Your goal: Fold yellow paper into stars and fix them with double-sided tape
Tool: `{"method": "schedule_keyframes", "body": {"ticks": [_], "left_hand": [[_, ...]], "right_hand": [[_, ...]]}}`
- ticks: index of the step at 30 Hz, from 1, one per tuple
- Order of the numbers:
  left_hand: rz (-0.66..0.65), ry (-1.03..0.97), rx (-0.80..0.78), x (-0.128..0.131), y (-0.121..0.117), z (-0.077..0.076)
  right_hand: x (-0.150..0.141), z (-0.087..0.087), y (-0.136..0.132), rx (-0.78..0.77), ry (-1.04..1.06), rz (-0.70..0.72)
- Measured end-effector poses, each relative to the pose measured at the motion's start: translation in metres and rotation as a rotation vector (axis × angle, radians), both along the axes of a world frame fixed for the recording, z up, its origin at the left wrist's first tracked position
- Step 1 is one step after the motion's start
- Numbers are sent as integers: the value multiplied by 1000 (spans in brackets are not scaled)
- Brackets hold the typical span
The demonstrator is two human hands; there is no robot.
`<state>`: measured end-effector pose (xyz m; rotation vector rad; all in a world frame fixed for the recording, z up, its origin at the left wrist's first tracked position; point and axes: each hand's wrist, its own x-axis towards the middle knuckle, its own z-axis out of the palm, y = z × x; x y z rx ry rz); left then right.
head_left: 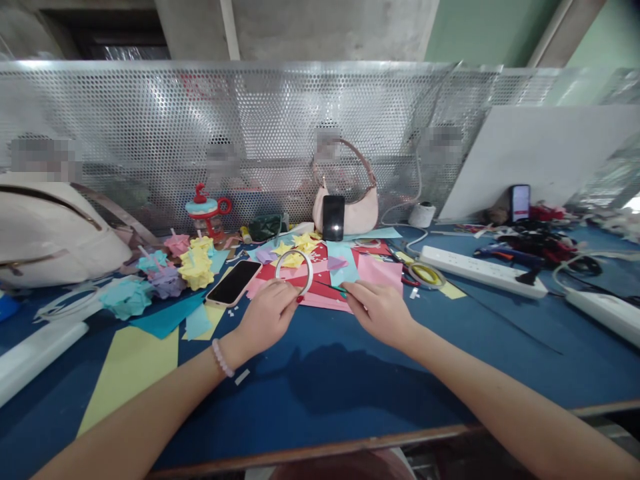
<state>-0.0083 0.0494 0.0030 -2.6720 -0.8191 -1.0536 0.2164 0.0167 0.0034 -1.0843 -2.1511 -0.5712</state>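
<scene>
Grip status: left hand (267, 317) closed on the lower rim of a white ring (311, 272); right hand (383, 313) pinching a slim green-and-dark tool (339, 289) (exact type cannot be determined). Surroundings, in descending size: blue table (350, 393); pale yellow sheet (131, 363), left of the left forearm; pink paper (383, 270), behind the right hand; phone (235, 283), lying left of the ring. Ring location: raised, in front of the coloured papers — tool tip directed toward it, contact not confirmable. Current step, by judgement: bringing ring and tool together. Next move calls for a steady left hold, fine right-hand control — and fingers clear of the tip.
</scene>
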Motion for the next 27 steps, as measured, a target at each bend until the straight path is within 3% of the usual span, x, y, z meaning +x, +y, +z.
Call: {"method": "schedule_keyframes", "body": {"ticks": [17,20,25,27], "left_hand": [[24,24,212,-2,3,2],[27,12,236,-2,3,4],[-1,-41,264,-3,-4,13],[1,-58,255,-3,-7,14]], "right_hand": [[1,1,-3,6,-89,-98],[1,1,-3,-105,-126,-150],[6,-9,12,-467,-238,-343],[10,-15,22,-505,-231,-353]]}}
